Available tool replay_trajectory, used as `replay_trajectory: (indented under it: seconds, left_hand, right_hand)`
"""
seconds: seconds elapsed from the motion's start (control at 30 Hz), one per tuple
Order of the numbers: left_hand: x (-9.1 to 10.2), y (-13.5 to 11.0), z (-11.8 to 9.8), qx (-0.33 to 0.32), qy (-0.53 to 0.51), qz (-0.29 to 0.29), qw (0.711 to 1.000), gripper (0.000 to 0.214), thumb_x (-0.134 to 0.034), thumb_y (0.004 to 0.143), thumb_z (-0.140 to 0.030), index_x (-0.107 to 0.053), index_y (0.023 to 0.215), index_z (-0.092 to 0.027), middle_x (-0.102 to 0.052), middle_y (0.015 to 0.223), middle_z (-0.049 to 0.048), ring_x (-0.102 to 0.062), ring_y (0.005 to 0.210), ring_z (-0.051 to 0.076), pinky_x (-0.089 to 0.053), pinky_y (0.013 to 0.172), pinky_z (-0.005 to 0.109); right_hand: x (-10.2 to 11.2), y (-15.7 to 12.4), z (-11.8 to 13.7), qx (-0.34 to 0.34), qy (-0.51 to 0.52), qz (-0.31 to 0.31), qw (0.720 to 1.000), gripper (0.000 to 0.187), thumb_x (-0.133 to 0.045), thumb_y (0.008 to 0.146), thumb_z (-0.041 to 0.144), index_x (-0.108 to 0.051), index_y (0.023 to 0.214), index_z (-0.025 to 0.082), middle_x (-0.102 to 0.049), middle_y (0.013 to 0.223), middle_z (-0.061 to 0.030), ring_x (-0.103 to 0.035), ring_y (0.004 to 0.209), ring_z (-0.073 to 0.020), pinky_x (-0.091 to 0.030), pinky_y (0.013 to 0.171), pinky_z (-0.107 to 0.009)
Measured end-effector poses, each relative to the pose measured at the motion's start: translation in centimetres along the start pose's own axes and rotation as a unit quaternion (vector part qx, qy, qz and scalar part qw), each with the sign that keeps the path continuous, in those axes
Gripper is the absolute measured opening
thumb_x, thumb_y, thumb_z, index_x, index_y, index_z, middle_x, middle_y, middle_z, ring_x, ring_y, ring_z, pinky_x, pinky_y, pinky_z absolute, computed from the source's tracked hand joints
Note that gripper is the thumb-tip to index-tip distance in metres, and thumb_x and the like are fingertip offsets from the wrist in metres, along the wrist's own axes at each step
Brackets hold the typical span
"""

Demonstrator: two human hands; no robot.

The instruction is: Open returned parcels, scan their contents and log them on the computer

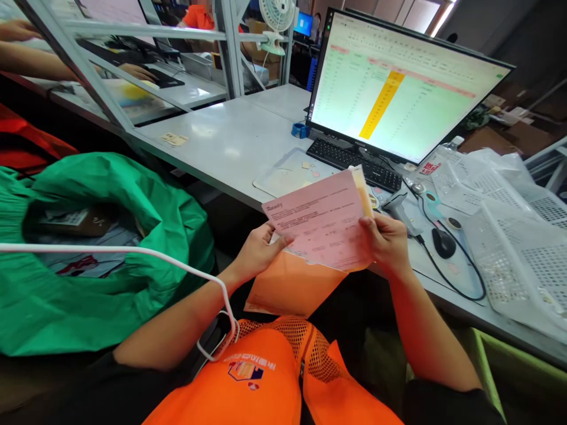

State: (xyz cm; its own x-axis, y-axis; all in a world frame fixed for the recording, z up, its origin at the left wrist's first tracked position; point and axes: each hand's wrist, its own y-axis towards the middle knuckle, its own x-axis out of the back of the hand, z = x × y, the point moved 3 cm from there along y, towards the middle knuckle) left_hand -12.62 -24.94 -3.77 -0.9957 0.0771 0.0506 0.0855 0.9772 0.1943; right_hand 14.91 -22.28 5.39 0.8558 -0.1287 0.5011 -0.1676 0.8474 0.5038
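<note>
A pink printed sheet (323, 221) is held up in front of me, over the desk's near edge. My left hand (261, 251) pinches its left side, thumb on top. On the right, my right hand (386, 239) is closed around the sheet's edge. Behind and below the sheet hangs an orange-yellow envelope or folder (296, 283). It shows again as a strip along the sheet's right side, so both seem held together. The fingers behind the papers are hidden.
A monitor (407, 88) and keyboard (354, 162) stand ahead, with a mouse (443, 242), a scanner-like device (398, 206) and white plastic baskets (505, 254) at right. An open green bag (177, 218) sits left, a white cable (177, 265) crossing it. Another person's hand (137, 72) rests beyond the frame.
</note>
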Motion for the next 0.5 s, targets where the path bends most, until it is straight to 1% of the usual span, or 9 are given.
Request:
replay_trajectory:
  seconds: [0.1, 0.17, 0.23, 0.27, 0.33, 0.37, 0.43, 0.5]
  left_hand:
    - [0.1, -0.8, 0.9, 0.018, -0.016, -0.02, 1.0, 0.062, -0.076, 0.087, -0.07, -0.072, 0.117, -0.016, -0.079, 0.121, 0.0142, -0.076, 0.11, 0.031, -0.062, 0.096, 0.04]
    - [-0.1, -1.3, 1.2, 0.028, -0.016, -0.043, 0.999, 0.067, -0.077, 0.082, -0.076, -0.072, 0.112, -0.016, -0.081, 0.113, 0.0138, -0.077, 0.107, 0.033, -0.063, 0.092, 0.041]
    - [-0.6, -1.6, 1.2, 0.026, -0.018, -0.064, 0.997, 0.073, -0.08, 0.075, -0.081, -0.074, 0.11, -0.017, -0.081, 0.114, 0.0149, -0.076, 0.11, 0.035, -0.064, 0.095, 0.044]
    - [-0.9, -1.7, 1.2, 0.025, -0.017, -0.069, 0.997, 0.073, -0.08, 0.074, -0.081, -0.075, 0.11, -0.017, -0.081, 0.116, 0.0153, -0.076, 0.113, 0.036, -0.063, 0.099, 0.046]
    - [-1.3, -1.8, 1.3, 0.027, -0.002, -0.063, 0.998, 0.069, -0.08, 0.078, -0.077, -0.078, 0.112, -0.017, -0.08, 0.121, 0.0151, -0.075, 0.118, 0.037, -0.062, 0.105, 0.049]
    - [-1.3, -1.8, 1.3, 0.03, 0.01, -0.056, 0.998, 0.067, -0.079, 0.081, -0.075, -0.079, 0.113, -0.017, -0.08, 0.123, 0.0146, -0.074, 0.121, 0.037, -0.061, 0.107, 0.05]
    - [-1.1, -1.9, 1.4, 0.031, 0.028, -0.045, 0.998, 0.068, -0.077, 0.082, -0.076, -0.08, 0.116, -0.017, -0.08, 0.124, 0.0142, -0.073, 0.123, 0.038, -0.061, 0.108, 0.051]
    - [-0.3, -2.0, 1.6, 0.032, 0.037, -0.054, 0.997, 0.071, -0.077, 0.081, -0.077, -0.08, 0.118, -0.016, -0.079, 0.125, 0.015, -0.073, 0.123, 0.039, -0.061, 0.108, 0.051]
  right_hand:
    - [0.7, 0.0, -0.4, -0.025, -0.003, -0.039, 0.999, 0.067, -0.066, 0.093, 0.071, -0.039, 0.058, 0.021, -0.03, 0.057, 0.0045, -0.027, 0.055, -0.01, -0.023, 0.048, -0.027]
    - [0.1, -0.4, -0.1, -0.04, 0.002, -0.072, 0.997, 0.069, -0.071, 0.089, 0.072, -0.035, 0.057, 0.022, -0.028, 0.057, 0.0049, -0.025, 0.056, -0.0102, -0.022, 0.049, -0.027]
    - [-1.3, -1.0, 0.3, -0.053, 0.016, -0.089, 0.995, 0.07, -0.076, 0.083, 0.073, -0.035, 0.057, 0.023, -0.027, 0.057, 0.0052, -0.025, 0.057, -0.0102, -0.022, 0.049, -0.027]
    - [-2.1, -1.4, 0.4, -0.06, 0.028, -0.086, 0.994, 0.07, -0.078, 0.08, 0.074, -0.037, 0.057, 0.023, -0.028, 0.058, 0.0052, -0.025, 0.057, -0.0102, -0.023, 0.049, -0.026]
    - [-3.3, -1.9, 0.3, -0.078, 0.057, -0.07, 0.993, 0.07, -0.08, 0.077, 0.077, -0.041, 0.057, 0.022, -0.031, 0.058, 0.0048, -0.028, 0.057, -0.0102, -0.025, 0.048, -0.026]
    - [-3.6, -2.0, 0.0, -0.087, 0.071, -0.065, 0.992, 0.069, -0.079, 0.077, 0.078, -0.043, 0.058, 0.022, -0.033, 0.058, 0.0044, -0.029, 0.057, -0.0102, -0.026, 0.048, -0.026]
    - [-3.2, -2.0, -0.8, -0.1, 0.092, -0.074, 0.988, 0.066, -0.074, 0.082, 0.078, -0.047, 0.059, 0.022, -0.038, 0.058, 0.0035, -0.032, 0.055, -0.0103, -0.027, 0.046, -0.026]
    - [-1.8, -1.6, -1.5, -0.102, 0.089, -0.113, 0.984, 0.063, -0.071, 0.087, 0.075, -0.052, 0.061, 0.021, -0.042, 0.058, 0.0029, -0.036, 0.052, -0.0106, -0.03, 0.044, -0.026]
